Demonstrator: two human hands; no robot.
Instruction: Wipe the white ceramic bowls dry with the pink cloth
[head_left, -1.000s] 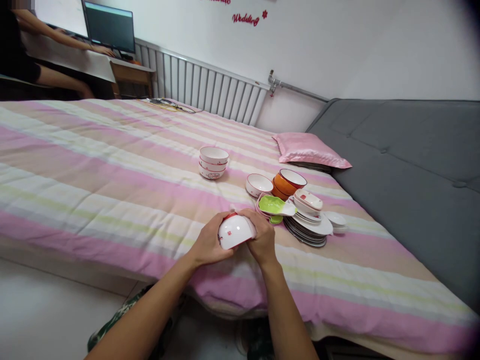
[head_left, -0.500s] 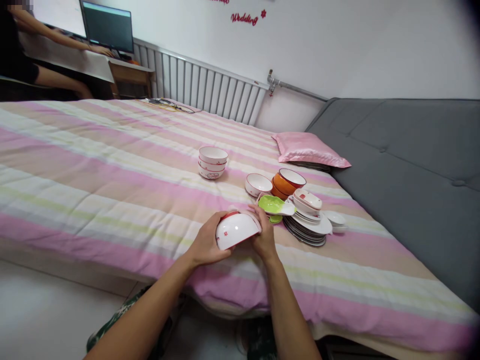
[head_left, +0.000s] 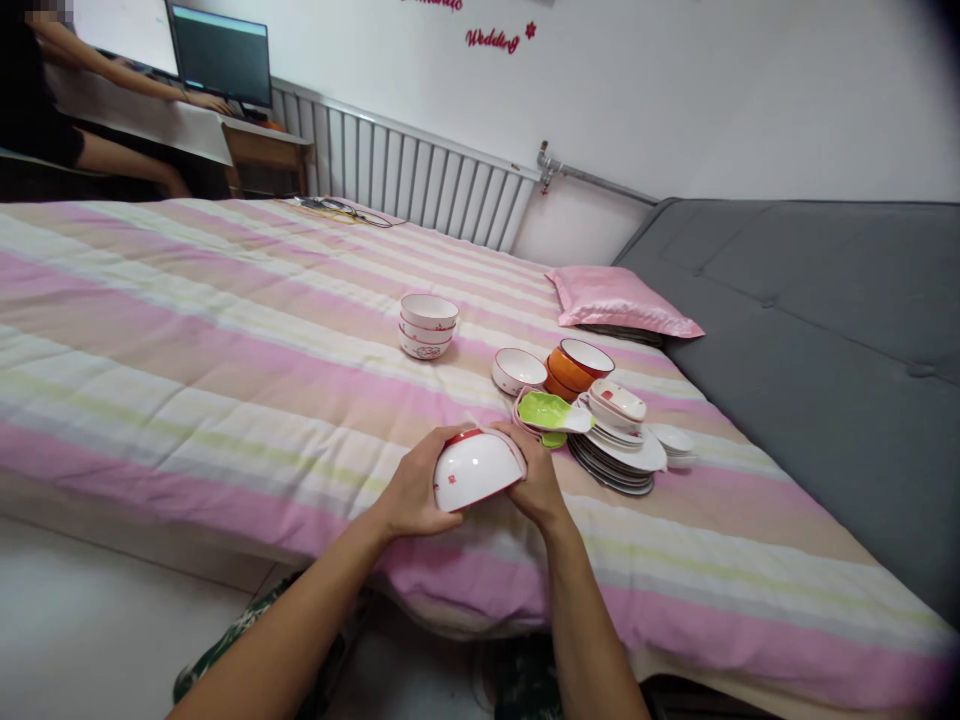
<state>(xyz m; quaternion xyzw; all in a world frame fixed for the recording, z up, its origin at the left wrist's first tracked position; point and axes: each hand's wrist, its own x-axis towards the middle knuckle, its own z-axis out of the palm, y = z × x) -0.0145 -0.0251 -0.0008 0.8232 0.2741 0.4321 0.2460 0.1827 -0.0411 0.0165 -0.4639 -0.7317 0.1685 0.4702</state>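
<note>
A white bowl [head_left: 474, 474] with a red rim and small red marks is tipped on its side above the near part of the bed. My left hand [head_left: 417, 488] grips it from the left, thumb along the lower rim. On its right, my right hand [head_left: 537, 474] is closed around a pale pink cloth [head_left: 513, 448] pressed to the bowl; most of the cloth is hidden. Beyond my hands stands a stack of white bowls [head_left: 427, 328]. A single white bowl [head_left: 519, 372] sits closer, next to orange bowls [head_left: 576, 366] and a green leaf-shaped dish [head_left: 546, 411].
Stacked plates [head_left: 611, 468] topped by small white dishes [head_left: 619, 400] lie to the right, beside more small dishes [head_left: 674, 444]. A pink pillow [head_left: 621, 298] rests near the grey headboard [head_left: 810, 330]. Cables [head_left: 345, 211] lie at the far edge. A person [head_left: 45, 110] sits at a desk.
The bowl has turned slightly in my hands and sits a little lower. My right hand has shifted slightly along its side. The other dishes stay where they were.
</note>
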